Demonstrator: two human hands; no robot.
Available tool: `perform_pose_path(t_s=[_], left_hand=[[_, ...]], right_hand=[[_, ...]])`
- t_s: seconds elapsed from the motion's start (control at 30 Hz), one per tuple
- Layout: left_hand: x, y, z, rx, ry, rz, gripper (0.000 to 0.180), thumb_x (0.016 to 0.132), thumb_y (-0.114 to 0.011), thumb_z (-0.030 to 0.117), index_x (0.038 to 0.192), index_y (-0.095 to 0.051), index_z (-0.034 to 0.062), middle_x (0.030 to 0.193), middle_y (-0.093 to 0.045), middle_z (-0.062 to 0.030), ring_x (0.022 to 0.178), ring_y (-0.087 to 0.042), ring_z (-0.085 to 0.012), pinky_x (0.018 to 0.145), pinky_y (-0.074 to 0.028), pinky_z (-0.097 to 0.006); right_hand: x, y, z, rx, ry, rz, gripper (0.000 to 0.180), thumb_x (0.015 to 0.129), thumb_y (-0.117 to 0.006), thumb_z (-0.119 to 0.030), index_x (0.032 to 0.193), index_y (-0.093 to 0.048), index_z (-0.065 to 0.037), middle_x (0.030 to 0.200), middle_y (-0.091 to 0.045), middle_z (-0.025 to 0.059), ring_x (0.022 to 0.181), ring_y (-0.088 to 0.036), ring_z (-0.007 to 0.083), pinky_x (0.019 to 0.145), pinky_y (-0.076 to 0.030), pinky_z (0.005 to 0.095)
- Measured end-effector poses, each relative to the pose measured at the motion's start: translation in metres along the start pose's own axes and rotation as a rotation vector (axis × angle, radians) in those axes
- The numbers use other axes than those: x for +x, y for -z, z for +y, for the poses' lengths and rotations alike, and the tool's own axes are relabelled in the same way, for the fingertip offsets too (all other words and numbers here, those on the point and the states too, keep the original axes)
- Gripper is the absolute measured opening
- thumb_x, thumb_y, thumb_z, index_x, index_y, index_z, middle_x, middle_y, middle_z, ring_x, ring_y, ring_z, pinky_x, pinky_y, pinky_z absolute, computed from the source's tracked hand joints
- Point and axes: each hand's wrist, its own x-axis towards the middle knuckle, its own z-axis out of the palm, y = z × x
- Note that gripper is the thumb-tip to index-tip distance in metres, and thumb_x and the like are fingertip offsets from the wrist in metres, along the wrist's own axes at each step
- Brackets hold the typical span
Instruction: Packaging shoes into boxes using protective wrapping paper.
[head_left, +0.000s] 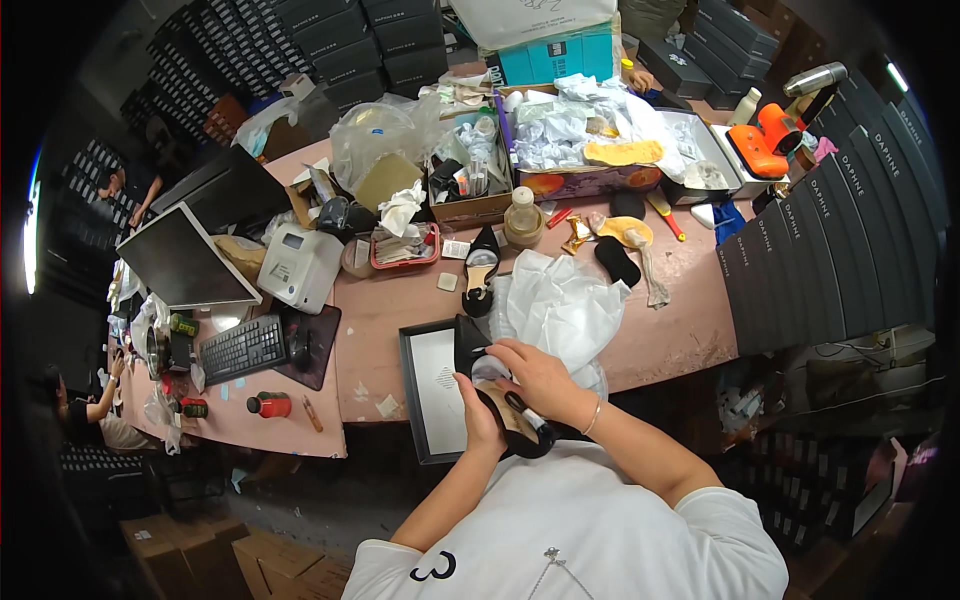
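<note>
A: Where is the shoe [513, 422]?
B: In both hands, at the near edge of the counter [680, 335], just in front of the shirt [600, 510]. Toe points away from the person, heel end toward the body.

A: Left hand [482, 426]?
B: Comes up from below on a bent arm, palm turned inward. Thumb extended upward along the shoe's left side; fingers clamped on the shoe, their tips hidden behind it.

A: Right hand [547, 382]?
B: Reaches in from the right, forearm slanting up and to the left, back of the hand upward. Fingers bent over the middle of the shoe; cannot tell whether they pinch it. Bracelet [594, 416] at the wrist.

A: Immediate surroundings?
B: Open box [428, 385] to the left, partly overlapped by the shoe in this view. White paper [565, 300] crumpled beyond the right hand. Second shoe [480, 272] farther back, on the counter.

A: Farther out?
B: Jar [524, 222] behind the paper; keyboard [243, 348] and printer [300, 268] on the left.
</note>
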Motion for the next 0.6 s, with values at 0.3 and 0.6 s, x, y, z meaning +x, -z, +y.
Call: perform_pose_path(t_s=[0.3, 0.6], left_hand=[[-0.006, -0.005, -0.006, -0.042, -0.037, -0.002, 0.076, 0.090, -0.028, 0.071, 0.129, -0.044, 0.0072, 0.122, -0.053, -0.0085, 0.114, -0.051, -0.0223, 0.096, -0.042, -0.035], [0.001, 0.004, -0.022, 0.059, -0.219, 0.161, 0.062, 0.090, -0.033, 0.069, 0.107, -0.048, 0.0111, 0.076, -0.056, 0.0006, 0.068, -0.057, -0.0101, 0.059, -0.047, -0.023]], right_hand=[[-0.004, -0.011, 0.006, -0.128, 0.074, 0.225, 0.046, 0.075, -0.069, -0.013, 0.118, -0.054, -0.005, 0.106, -0.059, 0.0143, 0.099, -0.058, 0.0313, 0.082, -0.050, 0.0370], [-0.009, -0.025, 0.018, 0.157, 0.051, -0.009, 0.047, 0.079, -0.069, -0.014, 0.120, -0.050, -0.001, 0.103, -0.059, 0.0153, 0.085, -0.058, 0.0318, 0.073, -0.049, 0.0368]])
